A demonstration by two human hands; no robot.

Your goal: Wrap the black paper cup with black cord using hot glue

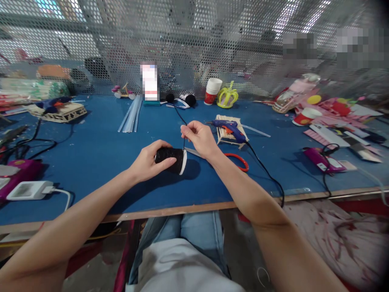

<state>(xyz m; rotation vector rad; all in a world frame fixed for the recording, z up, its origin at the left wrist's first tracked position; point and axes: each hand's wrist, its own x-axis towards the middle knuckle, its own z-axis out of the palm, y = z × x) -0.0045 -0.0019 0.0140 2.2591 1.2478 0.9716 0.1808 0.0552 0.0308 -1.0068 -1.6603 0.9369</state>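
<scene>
– Blue tabletop [100, 162] below! And the black spool [166, 159]?
– Clamped in the left hand [150, 160], just beside the scissors [193, 152]; black cord [184, 143] pinched in the right hand [199, 138].
– Nice! Best kept taut, spool held steady.

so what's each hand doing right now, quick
Left hand: closed around the black spool.
Right hand: closed, pinching the black cord between thumb and fingers.

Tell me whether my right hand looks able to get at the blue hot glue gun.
Probably yes: the blue hot glue gun lies beside your right hand on a wooden rack, nothing visibly between them, though the hand pinches black cord and may need to release it.
</scene>
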